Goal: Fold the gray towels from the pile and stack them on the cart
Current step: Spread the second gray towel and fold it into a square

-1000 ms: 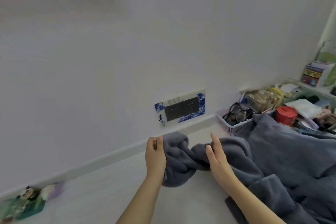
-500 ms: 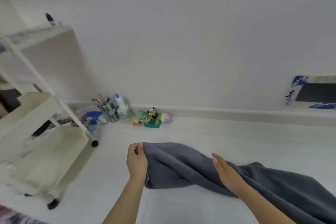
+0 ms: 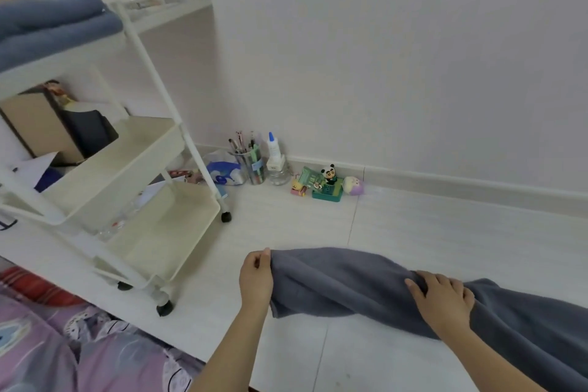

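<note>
Head view swings left off the pile and now the white cart [image 3: 149,51] comes into frame, with folded gray towels [image 3: 54,25] already stacked on its top shelf, so part of the job is plainly done. Down at the wall sit a pen cup [image 3: 253,165], a glue bottle [image 3: 274,153] and a small panda toy [image 3: 329,173], none of them in the way. Next, the left hand [image 3: 256,277] pinches the corner of the gray towel [image 3: 343,283], thumb and fingers closed on the edge. The towel, bunched against the pile a second ago, is now drawn out long and low over the floor [image 3: 286,226]. Over on the right, the right hand [image 3: 444,299] has gone from flat to curled, gripping the cloth further along. Both hands are well apart on the one towel, which reads as stretching it out ahead of the first fold.
</note>
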### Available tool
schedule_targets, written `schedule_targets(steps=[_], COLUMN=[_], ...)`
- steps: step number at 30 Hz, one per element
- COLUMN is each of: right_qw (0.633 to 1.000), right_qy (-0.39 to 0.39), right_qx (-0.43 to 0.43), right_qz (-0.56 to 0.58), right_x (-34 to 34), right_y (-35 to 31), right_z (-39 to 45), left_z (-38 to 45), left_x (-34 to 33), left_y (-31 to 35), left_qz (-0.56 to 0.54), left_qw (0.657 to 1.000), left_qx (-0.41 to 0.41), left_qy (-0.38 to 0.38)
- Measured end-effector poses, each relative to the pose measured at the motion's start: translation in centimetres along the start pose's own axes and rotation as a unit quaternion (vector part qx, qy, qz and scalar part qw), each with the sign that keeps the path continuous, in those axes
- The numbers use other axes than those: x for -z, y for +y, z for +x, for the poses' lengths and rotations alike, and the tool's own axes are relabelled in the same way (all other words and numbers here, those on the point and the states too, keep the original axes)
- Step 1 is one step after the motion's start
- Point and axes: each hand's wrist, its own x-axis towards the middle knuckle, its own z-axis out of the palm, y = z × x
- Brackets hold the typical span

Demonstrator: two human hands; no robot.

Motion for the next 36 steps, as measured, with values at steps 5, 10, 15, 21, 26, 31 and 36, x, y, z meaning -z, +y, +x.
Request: schedule_targets(steps=[5,10,15,21,26,31,36], right_qw=[0.995,0.983,0.928,0.842,0.786,0.755,0.633], right_qy=[-0.096,-0.163,-0.203,-0.257,-0.264,-0.192,-0.088], right_qx=[-0.021,-0.031,-0.054,-0.055,-0.025,-0.133,-0.245], right_qz=[-0.009,0.078,0.308,0.472,0.558,0.613,0.729], right_x=[0.9,1.6,1.7,5.1,6.9,4.7,5.9], right_y=[0.2,0.4,0.8,0.9,0.7,3.1,6.2], right_z=[0.5,0.7,1.7,2.3,2.8,3.6,7.0], left_z=[0.6,0.8,-0.1,-1.5,-2.1,-2.3,-2.7], left_x=[-1.0,-3.2,-6.7,-11.1,-13.7,-16.9,-21.8], left_y=[0.0,0.4,1.9,4.0,5.0,4.9,7.9], left_qz=[0.061,0.165,0.136,0.035,0.106,0.0,-0.153], left_qw=[0.995,0.98,0.981,0.96,0.929,0.917,0.912], left_qx=[0.074,0.095,0.079,0.159,0.24,0.308,0.258], left_qy=[-0.042,-0.059,-0.117,-0.226,-0.26,-0.252,-0.279])
